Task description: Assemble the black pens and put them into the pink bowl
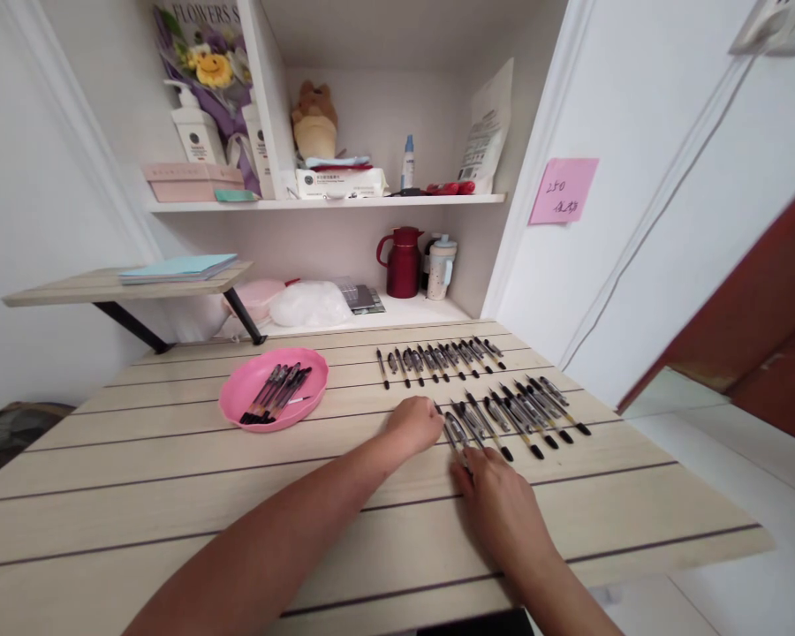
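Note:
My left hand (416, 424) is closed, its fingertips at the upper end of a pen (451, 436) that lies slanted at the left end of the near row. My right hand (500, 496) holds the lower end of the same pen between bent fingers, partly hiding it. Right beside it runs a slanted row of clear-barrelled pens (517, 419) with dark ends and shorter pen pieces among them. Farther back, a second row of pens (441, 360) is laid out similarly. Several more pens (278, 392) lie bunched in a pink dish (231, 412) on the left.
The slatted wooden table (172, 503) ends in an edge at the right. At back left stands a small raised shelf (72, 284) with papers on black legs. Behind the table are a red jug (404, 263), a pale cup (441, 268) and a white plastic bag (310, 305).

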A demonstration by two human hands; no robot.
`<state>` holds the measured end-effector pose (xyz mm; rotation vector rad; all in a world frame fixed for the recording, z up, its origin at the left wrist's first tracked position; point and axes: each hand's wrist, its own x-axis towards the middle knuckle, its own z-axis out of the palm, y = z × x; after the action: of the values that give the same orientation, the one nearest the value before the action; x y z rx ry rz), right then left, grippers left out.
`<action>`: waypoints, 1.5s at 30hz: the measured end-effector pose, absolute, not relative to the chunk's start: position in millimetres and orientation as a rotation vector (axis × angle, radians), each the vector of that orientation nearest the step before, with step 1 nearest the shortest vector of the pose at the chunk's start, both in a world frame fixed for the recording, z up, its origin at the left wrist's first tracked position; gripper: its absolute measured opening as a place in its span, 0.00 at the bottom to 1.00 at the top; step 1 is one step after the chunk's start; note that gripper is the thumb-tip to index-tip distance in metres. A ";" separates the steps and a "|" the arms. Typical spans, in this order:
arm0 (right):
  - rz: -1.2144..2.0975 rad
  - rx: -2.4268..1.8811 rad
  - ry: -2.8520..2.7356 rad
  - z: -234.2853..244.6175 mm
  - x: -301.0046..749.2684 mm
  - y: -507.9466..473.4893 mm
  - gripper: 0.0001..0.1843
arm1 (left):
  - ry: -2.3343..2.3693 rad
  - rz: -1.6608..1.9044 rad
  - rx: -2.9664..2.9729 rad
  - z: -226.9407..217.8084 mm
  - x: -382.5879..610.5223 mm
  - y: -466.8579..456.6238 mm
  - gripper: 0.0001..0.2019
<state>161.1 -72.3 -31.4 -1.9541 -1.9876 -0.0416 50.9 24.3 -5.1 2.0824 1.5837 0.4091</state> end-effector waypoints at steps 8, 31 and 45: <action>-0.153 -1.892 -1.945 -36.2 170.7 -88.9 0.11 | 1.643 0.574 2.188 38.8 -32.9 30.4 0.14; 0.179 -1.545 -2.045 -42.2 152.3 -103.3 0.12 | 2.333 0.394 1.685 44.5 -183.5 63.0 0.10; 1.163 -1.066 -1.139 -7.0 108.2 -74.0 0.18 | 0.927 0.848 1.176 20.3 -21.9 -65.0 0.10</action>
<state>108.2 -74.0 -7.0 -1.0660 -1.1386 1.1634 -21.9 -65.0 20.3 1.1760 0.9270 0.8479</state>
